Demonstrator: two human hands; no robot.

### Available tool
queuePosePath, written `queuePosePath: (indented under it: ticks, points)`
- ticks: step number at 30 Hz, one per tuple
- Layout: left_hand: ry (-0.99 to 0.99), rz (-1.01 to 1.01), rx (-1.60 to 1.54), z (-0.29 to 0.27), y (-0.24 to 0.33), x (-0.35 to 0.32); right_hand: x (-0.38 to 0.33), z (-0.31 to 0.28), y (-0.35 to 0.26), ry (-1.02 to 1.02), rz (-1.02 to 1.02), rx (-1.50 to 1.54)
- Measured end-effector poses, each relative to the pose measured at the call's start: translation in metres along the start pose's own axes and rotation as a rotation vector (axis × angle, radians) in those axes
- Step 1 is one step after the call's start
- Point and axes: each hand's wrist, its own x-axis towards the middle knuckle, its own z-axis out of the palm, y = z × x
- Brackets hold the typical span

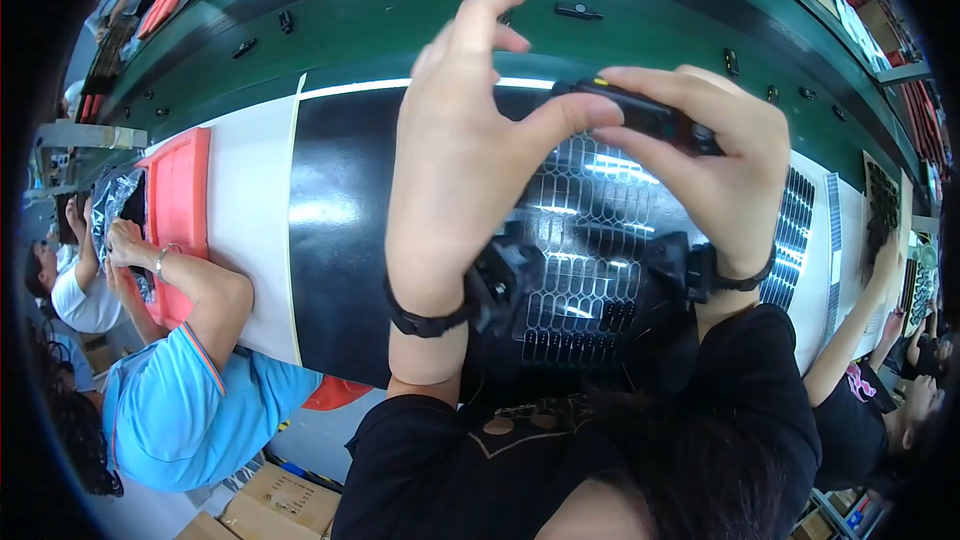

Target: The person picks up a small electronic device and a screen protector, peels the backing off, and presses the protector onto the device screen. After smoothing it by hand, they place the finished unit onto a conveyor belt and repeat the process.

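Note:
My right hand (725, 135) is closed on a small black elongated device (645, 112) with a yellow spot near one end, held above the work surface between thumb and fingers. Across from it, my left hand (455, 155) has its fingers stretched apart, and its thumb reaches the near end of the device. A small dark sliver shows by the left index fingertip; whether it is held cannot be made out. Below both hands, a sheet with rows of rounded outlines (590, 205), like a sticker sheet, lies on the black mat (340, 230). Black wrist straps with small units sit on both wrists.
Beyond the mat runs a green conveyor belt (390, 35) carrying several small black devices (578, 11). A red tray (185, 225) stands at the left beside a co-worker in blue (175, 410). Another worker (850, 370) is at the right. Cardboard boxes (280, 500) sit at lower left.

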Motion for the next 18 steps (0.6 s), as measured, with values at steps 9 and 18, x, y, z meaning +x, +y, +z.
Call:
queuePosePath:
  ticks: [9,18]
  points:
    - [-0.237,-0.288,-0.812,-0.009,0.004,0.0,0.002,-0.005,0.004,-0.136,0.046,0.332]
    - [-0.178,-0.301,-0.642,-0.002,0.008,0.0,0.003,0.001,0.015,-0.156,0.182,0.392]
